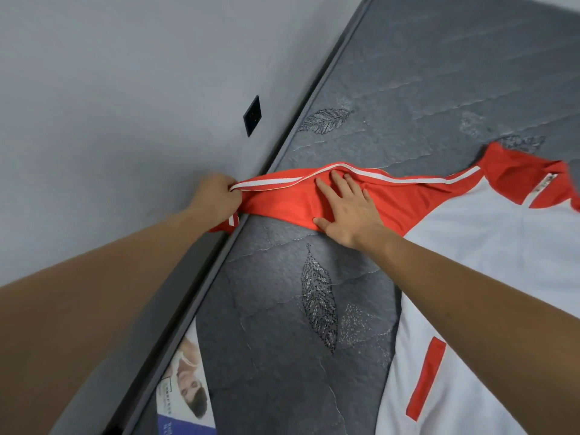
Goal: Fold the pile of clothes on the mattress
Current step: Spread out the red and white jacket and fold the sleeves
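A red and white jacket [489,240] lies spread on the dark grey mattress [270,309]. Its red sleeve [282,200], edged with a white stripe, stretches left toward the mattress edge. My left hand [216,194] grips the cuff end of the sleeve at the mattress edge, fingers curled round the fabric. My right hand [345,208] lies flat on the middle of the sleeve with fingers straight, pressing it down. The red collar [518,177] sits at the upper right. A red pocket stripe [426,378] shows on the white body at lower right.
A grey wall [110,105] with a dark socket plate [252,115] runs along the mattress's left side. A dark bed frame edge [188,293] borders the mattress. A printed label [185,384] sits on the mattress at the bottom left.
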The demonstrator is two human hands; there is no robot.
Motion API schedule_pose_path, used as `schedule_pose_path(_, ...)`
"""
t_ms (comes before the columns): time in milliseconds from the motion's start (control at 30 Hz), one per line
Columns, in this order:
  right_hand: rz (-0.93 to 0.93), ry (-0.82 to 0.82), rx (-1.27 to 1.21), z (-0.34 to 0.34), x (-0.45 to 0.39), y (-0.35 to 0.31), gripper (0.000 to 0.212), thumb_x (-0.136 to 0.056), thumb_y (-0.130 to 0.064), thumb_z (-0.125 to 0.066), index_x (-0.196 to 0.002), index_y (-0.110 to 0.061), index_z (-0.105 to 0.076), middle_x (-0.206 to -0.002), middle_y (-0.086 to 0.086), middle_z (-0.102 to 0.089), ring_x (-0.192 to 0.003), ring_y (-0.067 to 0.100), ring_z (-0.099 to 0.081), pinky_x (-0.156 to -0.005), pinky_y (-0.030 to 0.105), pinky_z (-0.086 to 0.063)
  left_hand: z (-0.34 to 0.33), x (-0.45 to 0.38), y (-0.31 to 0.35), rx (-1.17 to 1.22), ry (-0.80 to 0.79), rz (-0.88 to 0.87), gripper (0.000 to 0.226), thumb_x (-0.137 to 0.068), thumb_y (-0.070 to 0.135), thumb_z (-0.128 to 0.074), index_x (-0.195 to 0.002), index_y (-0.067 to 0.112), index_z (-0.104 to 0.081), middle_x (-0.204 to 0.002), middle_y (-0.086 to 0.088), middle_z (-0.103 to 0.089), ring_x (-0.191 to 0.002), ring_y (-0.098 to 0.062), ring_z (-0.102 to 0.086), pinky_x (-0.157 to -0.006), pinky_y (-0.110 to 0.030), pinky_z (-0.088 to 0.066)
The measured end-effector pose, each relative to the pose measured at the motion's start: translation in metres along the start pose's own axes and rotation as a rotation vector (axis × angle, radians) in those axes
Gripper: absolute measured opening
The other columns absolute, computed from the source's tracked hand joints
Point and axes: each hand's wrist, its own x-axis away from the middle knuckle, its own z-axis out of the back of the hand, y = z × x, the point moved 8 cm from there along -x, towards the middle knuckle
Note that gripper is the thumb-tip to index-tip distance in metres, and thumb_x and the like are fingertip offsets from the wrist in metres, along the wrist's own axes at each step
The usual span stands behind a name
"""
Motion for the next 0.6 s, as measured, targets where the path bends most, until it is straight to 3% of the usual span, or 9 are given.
schedule_pose_path(67, 0.013, 0.021, 0.0, 0.001, 0.008, 0.008, 0.085, -0.096, -0.054, -0.059, -0.165, -0.034, -0.014, -0.174, 0.001, -0.003, -0.16, 0.026, -0.003, -0.128, 0.054, -0.014, 0.002, 0.004, 0.001, 0.034, 0.017, 0.015, 0.031, -0.087, 0.022, -0.044, -0.063, 0.005, -0.056, -0.066, -0.017, -0.061, -0.07, -0.031, -0.06, -0.064, -0.036, -0.041)
schedule_pose_path(200, 0.003, 0.08, -0.103, 0.009, 0.024, 0.027, 0.079, -0.095, -0.043, -0.065, -0.163, -0.023, -0.029, -0.171, 0.007, -0.02, -0.157, 0.03, -0.017, -0.129, 0.043, -0.016, 0.007, 0.006, 0.008, 0.092, 0.02, 0.032, 0.027, -0.097, 0.009, -0.046, -0.093, -0.005, -0.069, -0.089, -0.025, -0.07, -0.083, -0.034, -0.064, -0.073, -0.039, -0.046)
schedule_pose_path(300, -0.026, 0.184, -0.427, 0.018, 0.032, 0.023, 0.061, -0.09, -0.033, -0.076, -0.145, -0.015, -0.056, -0.146, 0.007, -0.054, -0.138, 0.027, -0.047, -0.121, 0.04, -0.032, -0.002, 0.013, 0.029, 0.222, -0.047, 0.06, 0.024, -0.095, 0.005, -0.045, -0.09, -0.001, -0.068, -0.08, -0.017, -0.066, -0.078, -0.027, -0.057, -0.064, -0.026, -0.045)
schedule_pose_path(367, -0.076, 0.093, -0.809, 0.014, 0.036, 0.008, 0.056, -0.088, -0.029, -0.081, -0.137, -0.013, -0.062, -0.136, 0.004, -0.064, -0.129, 0.02, -0.058, -0.117, 0.04, -0.041, -0.014, 0.022, 0.053, 0.367, -0.096, 0.12, 0.024, -0.097, 0.007, -0.043, -0.08, 0.009, -0.06, -0.071, -0.008, -0.056, -0.068, -0.022, -0.051, -0.048, -0.018, -0.039)
schedule_pose_path(400, -0.097, 0.011, -0.997, 0.01, 0.04, -0.003, 0.055, -0.087, -0.029, -0.083, -0.136, -0.013, -0.063, -0.134, 0.004, -0.067, -0.126, 0.018, -0.061, -0.115, 0.039, -0.044, -0.024, 0.027, 0.068, 0.449, -0.133, 0.148, 0.024, -0.098, 0.011, -0.042, -0.08, 0.012, -0.059, -0.073, -0.009, -0.058, -0.066, -0.022, -0.053, -0.049, -0.016, -0.041)
schedule_pose_path(467, -0.116, -0.094, -1.236, 0.01, 0.049, -0.019, 0.054, -0.087, -0.033, -0.083, -0.134, -0.017, -0.063, -0.128, -0.001, -0.07, -0.12, 0.013, -0.065, -0.11, 0.032, -0.049, -0.049, 0.036, 0.097, 0.618, -0.246, 0.208, 0.025, -0.097, 0.016, -0.042, -0.09, 0.012, -0.066, -0.087, -0.01, -0.071, -0.076, -0.024, -0.067, -0.065, -0.029, -0.058)
schedule_pose_path(533, -0.128, -0.056, -1.33, 0.017, 0.058, -0.018, 0.064, -0.08, -0.041, -0.086, -0.135, -0.02, -0.061, -0.124, -0.005, -0.071, -0.115, 0.009, -0.066, -0.104, 0.026, -0.05, -0.068, 0.048, 0.124, 0.737, -0.3, 0.267, 0.027, -0.1, 0.02, -0.044, -0.089, 0.014, -0.069, -0.084, -0.006, -0.074, -0.077, -0.021, -0.07, -0.071, -0.034, -0.061)
schedule_pose_path(600, -0.154, 0.044, -1.317, 0.022, 0.068, -0.003, 0.071, -0.076, -0.027, -0.092, -0.138, -0.015, -0.058, -0.121, -0.005, -0.069, -0.109, 0.008, -0.066, -0.1, 0.024, -0.051, -0.08, 0.06, 0.148, 0.81, -0.326, 0.28, 0.032, -0.105, 0.029, -0.045, -0.086, 0.017, -0.068, -0.081, -0.003, -0.071, -0.071, -0.017, -0.065, -0.068, -0.03, -0.055)
